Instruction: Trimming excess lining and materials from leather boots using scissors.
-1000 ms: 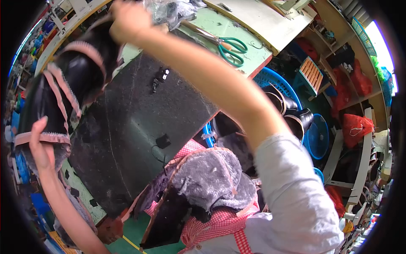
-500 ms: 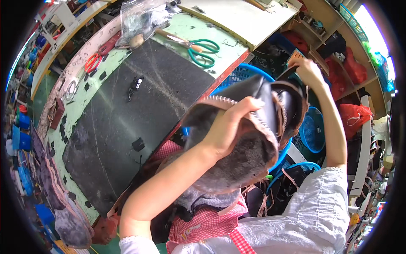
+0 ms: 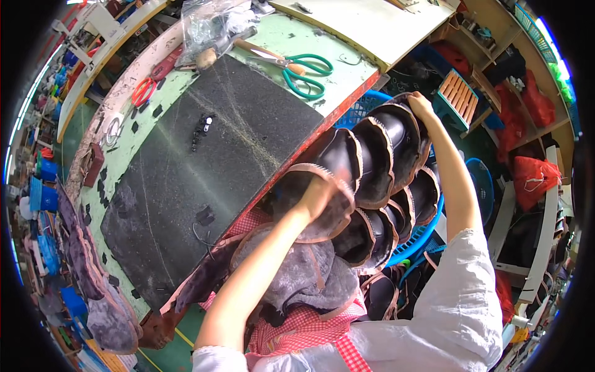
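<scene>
Several black shoe uppers with pale stitched, scalloped rims lie nested in overlapping rows across a blue plastic basket. My left hand is at the nearest shoe upper, set against its inner side; its fingers are smeared by motion. At the far end, my right hand is closed on the edge of the farthest shoe upper. More uppers with grey fuzzy lining lie on my lap, over a red checked apron.
Left of the basket, a black mat covers much of a pale green workbench with a red edge. Green-handled scissors, red-handled scissors and a clear plastic bag lie on it. A slatted stool stands beyond my right hand.
The uppers, bunched together between my hands before, are now spread in rows over the basket. My left hand has moved slightly nearer and left; my right hand has come left onto the far end.
</scene>
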A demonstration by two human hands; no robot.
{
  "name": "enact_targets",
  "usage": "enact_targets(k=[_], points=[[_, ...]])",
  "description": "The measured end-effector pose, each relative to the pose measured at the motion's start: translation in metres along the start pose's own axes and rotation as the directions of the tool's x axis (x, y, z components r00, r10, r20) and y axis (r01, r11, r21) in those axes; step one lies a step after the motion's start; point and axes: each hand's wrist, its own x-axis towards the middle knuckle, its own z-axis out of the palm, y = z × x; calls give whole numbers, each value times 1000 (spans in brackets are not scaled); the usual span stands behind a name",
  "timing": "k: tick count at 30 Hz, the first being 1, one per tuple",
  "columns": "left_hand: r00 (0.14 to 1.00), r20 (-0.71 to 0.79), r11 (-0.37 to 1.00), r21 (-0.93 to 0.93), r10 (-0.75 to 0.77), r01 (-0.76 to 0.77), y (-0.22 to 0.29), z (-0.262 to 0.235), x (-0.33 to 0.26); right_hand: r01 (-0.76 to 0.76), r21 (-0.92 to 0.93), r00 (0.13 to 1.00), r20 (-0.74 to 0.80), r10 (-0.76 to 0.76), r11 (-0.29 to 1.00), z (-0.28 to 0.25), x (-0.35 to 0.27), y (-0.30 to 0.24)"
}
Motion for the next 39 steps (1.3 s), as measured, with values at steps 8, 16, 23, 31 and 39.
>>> enact_targets(k=[8, 16, 23, 31, 39], points=[[810, -457, 823, 566, 366, -53, -6, -23, 23, -219, 241, 828, 558, 49, 946, -36, -53, -102], [697, -563, 787, 617, 444, -3, -1, -64, 42, 197, -237, 949, -197, -246, 951, 67, -99, -107], [896, -305, 708, 706, 322, -14, 23, 2, -78, 63, 140, 986, -159, -40, 988, 76, -71, -81], [881, -361, -29, 921, 307, 388, -8, 22, -290, 643, 449, 727, -612, -311, 620, 27, -158, -128], [819, -381, 164, 925, 428, 344, -9, 39, -308, 514, 841, -29, 213, -977, 168, 45, -397, -197]])
